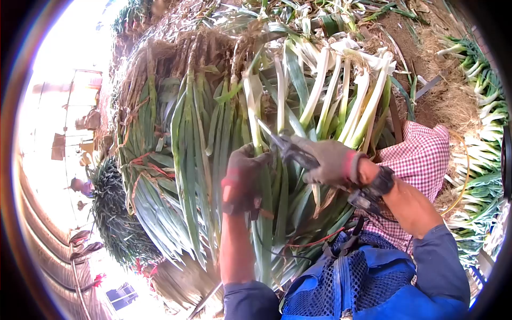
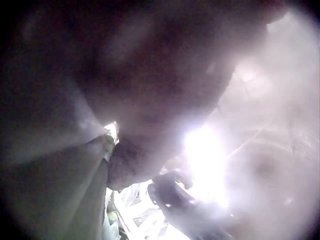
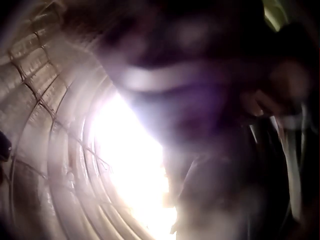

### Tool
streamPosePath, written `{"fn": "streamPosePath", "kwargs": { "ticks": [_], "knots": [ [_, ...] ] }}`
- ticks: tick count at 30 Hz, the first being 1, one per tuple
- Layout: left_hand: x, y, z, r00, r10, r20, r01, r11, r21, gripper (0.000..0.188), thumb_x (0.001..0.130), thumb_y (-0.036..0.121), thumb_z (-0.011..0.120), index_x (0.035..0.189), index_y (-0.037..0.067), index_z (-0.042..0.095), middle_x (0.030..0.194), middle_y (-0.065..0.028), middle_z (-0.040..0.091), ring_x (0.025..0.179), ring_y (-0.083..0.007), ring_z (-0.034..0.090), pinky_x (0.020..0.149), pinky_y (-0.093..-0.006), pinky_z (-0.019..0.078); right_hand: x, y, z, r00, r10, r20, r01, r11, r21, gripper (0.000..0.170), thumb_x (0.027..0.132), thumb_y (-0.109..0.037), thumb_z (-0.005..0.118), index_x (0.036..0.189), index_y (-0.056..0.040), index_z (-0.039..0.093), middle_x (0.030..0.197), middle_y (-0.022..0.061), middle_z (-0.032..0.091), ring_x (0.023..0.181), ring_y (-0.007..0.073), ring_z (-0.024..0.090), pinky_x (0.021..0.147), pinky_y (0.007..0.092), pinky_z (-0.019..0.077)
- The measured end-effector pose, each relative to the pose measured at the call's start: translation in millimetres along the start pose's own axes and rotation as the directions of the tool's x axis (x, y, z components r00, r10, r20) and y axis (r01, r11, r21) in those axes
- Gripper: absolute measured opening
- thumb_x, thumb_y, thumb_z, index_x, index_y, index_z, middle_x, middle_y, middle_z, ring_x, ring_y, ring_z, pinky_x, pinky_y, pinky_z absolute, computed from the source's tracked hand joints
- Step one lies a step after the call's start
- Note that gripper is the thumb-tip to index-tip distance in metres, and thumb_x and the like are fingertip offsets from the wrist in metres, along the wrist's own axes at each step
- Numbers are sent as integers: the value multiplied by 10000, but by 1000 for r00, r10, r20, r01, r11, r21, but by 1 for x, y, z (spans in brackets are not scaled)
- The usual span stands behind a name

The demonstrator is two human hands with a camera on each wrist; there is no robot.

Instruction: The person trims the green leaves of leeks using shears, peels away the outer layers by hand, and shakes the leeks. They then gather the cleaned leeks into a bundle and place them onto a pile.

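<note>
- Grey-gloved left hand (image 1: 244,172) curls round a leek (image 1: 253,109), its white stem showing above the grip.
- Right hand (image 1: 332,162), also gloved, wraps round a dark-handled tool (image 1: 293,153), its pale tip just beside that stem.
- More leeks (image 1: 316,88) lie on both sides.

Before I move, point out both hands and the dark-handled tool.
Left hand (image 1: 243,168): head view, on its gloved middle.
Right hand (image 1: 333,161): head view, on its gloved middle.
Dark-handled tool (image 1: 294,153): head view, on its handle.

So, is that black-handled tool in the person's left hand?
No, the head view shows the right hand gripping the black-handled tool.
</note>
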State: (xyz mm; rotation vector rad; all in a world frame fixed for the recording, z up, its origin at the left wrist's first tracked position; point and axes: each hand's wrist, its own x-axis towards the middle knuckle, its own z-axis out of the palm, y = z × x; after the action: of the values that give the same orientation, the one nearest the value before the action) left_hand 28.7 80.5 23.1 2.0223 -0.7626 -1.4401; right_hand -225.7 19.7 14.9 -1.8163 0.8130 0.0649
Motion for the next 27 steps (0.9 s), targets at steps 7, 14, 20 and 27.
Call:
{"fn": "streamPosePath", "kwargs": {
  "ticks": [7, 14, 20, 27],
  "knots": [
    [-18, -9, 7, 996, 11, 92, -14, 1000, 25, 275, 961, 92, 788, 1211, -12, 739, 1034, -37, 781, 899, -95, 687, 840, -268, 543, 94, -2, -43, 978, 185, -98, -180, 982, 54, 976, 860, -297, 803, 1680, -108, 310, 1006, 177, 749, 890, 287, 733, 847, 422, 582],
    [-25, -25, 9, 992, 79, 100, -90, 990, 112, 284, 970, 112, 777, 1227, -4, 744, 1030, -24, 770, 889, -82, 675, 819, -266, 550, 123, 14, -41, 961, -15, -277, 21, 1000, 20, 990, 802, -324, 818, 1652, -86, 369, 1088, 258, 747, 941, 358, 742, 858, 419, 576],
    [-35, -20, 12, 992, 50, 118, -69, 985, 159, 301, 961, 119, 788, 1233, -3, 747, 1018, -28, 771, 858, -78, 668, 784, -269, 555, 94, 16, -31, 959, -2, -285, 7, 1000, 17, 1008, 817, -337, 821, 1678, -155, 329, 1135, 250, 738, 995, 350, 740, 940, 419, 551],
    [-57, -28, 27, 990, 22, 140, -37, 994, 103, 287, 952, 136, 807, 1203, 4, 756, 991, -8, 760, 828, -73, 659, 744, -265, 543, 19, 19, -13, 991, 68, -118, -71, 997, -23, 1023, 832, -353, 831, 1688, -149, 310, 1176, 223, 740, 1027, 339, 738, 961, 420, 549]
  ]
}}
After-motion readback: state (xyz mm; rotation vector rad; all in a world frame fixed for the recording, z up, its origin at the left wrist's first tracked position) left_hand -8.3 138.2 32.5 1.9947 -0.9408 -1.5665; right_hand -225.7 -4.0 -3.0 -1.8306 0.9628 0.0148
